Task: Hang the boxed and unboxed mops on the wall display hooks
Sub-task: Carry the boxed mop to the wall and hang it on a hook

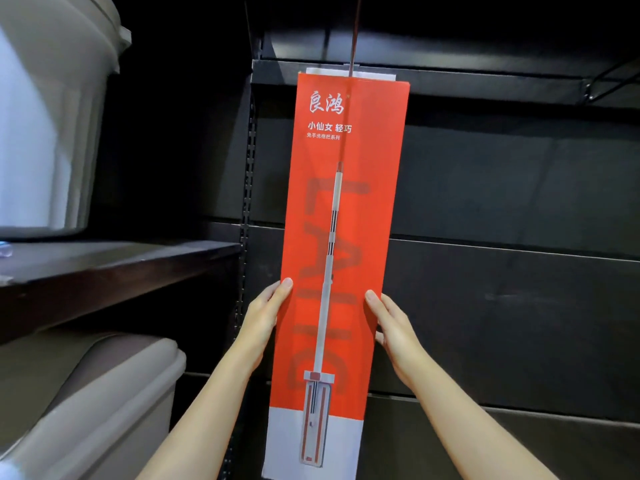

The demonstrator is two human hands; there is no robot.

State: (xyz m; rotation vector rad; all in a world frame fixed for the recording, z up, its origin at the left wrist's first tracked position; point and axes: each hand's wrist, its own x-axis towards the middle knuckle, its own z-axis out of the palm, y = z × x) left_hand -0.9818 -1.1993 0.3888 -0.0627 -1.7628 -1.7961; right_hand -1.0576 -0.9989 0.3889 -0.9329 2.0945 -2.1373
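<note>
Red box [341, 237] with a mop picture on it stands tall against the dark wall [502, 188], held up by two hands. White words at the top read "良鸿" and below that "小仙女 轻巧", with a smaller line under them that is too small to read. Big faint letters "LAIHC" run down the front. The bottom part of the box is white. A white tab [349, 74] sticks out at the top, and a thin rod [354, 32] runs up from it. The left hand [265, 317] presses flat on the left edge, fingers close together. The right hand [389, 322] presses on the right edge, fingers close together too. A hook [602, 81] sticks out of the wall at the upper right. On the left are a dark shelf [114, 268] and grey bins [62, 109].
</note>
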